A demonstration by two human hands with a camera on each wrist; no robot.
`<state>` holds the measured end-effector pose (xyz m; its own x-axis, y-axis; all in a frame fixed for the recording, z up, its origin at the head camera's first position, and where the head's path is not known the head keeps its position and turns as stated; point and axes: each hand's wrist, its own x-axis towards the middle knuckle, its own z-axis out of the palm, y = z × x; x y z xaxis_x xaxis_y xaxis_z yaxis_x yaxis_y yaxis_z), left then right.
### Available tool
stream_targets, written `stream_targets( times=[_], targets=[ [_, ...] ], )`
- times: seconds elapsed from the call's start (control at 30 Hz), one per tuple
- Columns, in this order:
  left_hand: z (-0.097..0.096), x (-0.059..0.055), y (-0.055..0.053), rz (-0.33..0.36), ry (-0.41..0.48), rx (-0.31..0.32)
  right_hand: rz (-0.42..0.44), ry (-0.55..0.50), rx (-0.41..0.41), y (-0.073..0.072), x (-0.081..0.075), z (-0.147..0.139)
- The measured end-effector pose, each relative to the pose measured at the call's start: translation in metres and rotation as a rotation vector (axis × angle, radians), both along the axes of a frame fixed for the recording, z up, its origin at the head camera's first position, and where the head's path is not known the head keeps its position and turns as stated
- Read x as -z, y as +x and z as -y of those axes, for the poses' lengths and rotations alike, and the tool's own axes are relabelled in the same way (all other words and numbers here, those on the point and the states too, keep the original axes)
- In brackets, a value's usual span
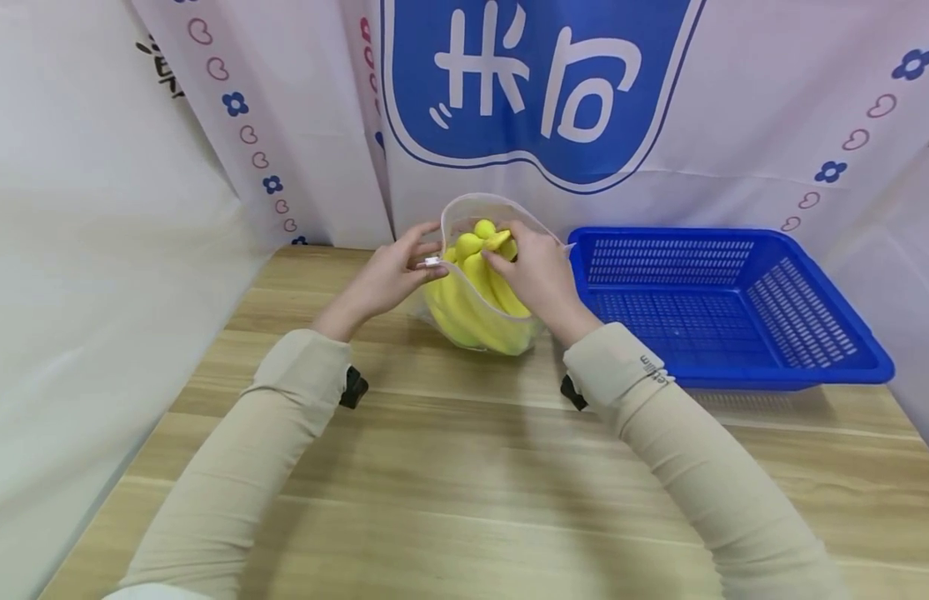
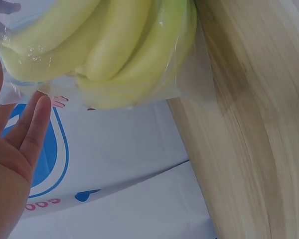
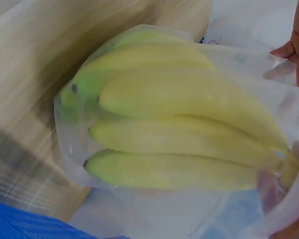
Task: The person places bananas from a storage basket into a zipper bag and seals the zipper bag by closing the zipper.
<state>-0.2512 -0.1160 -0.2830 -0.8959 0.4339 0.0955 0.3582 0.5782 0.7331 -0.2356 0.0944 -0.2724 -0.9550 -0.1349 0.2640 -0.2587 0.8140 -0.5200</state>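
Clearly, the inward-angled left hand (image 1: 392,273) pinches the bag (image 1: 475,323) while the right hand (image 1: 537,268), reaching inside, holds bananas (image 1: 476,271).

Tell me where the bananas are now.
In the head view, the bananas are inside the translucent bag, near the picture's middle, toward the far edge of the wooden table, with the blue basket close by on the right.
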Motion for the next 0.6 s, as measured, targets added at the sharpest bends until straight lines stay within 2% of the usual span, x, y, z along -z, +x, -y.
stream_targets(
  times=[0.17,0.27,0.47,0.6],
  targets=[
    [0.0006,0.0000,0.0006,0.002,-0.034,-0.037,-0.026,-0.051,-0.053,-0.0004,0.0012,0.0018],
    [0.0010,0.0008,0.0005,-0.016,-0.058,-0.035,-0.042,-0.049,-0.063,-0.0005,0.0006,0.0020],
    [0.0003,0.0014,0.0013,-0.078,-0.065,0.012,-0.035,0.090,-0.073,0.0027,-0.0010,0.0060],
    [-0.0003,0.0015,0.0024,-0.082,-0.030,0.028,-0.066,0.194,-0.102,0.0046,-0.0003,0.0102]
  ],
)
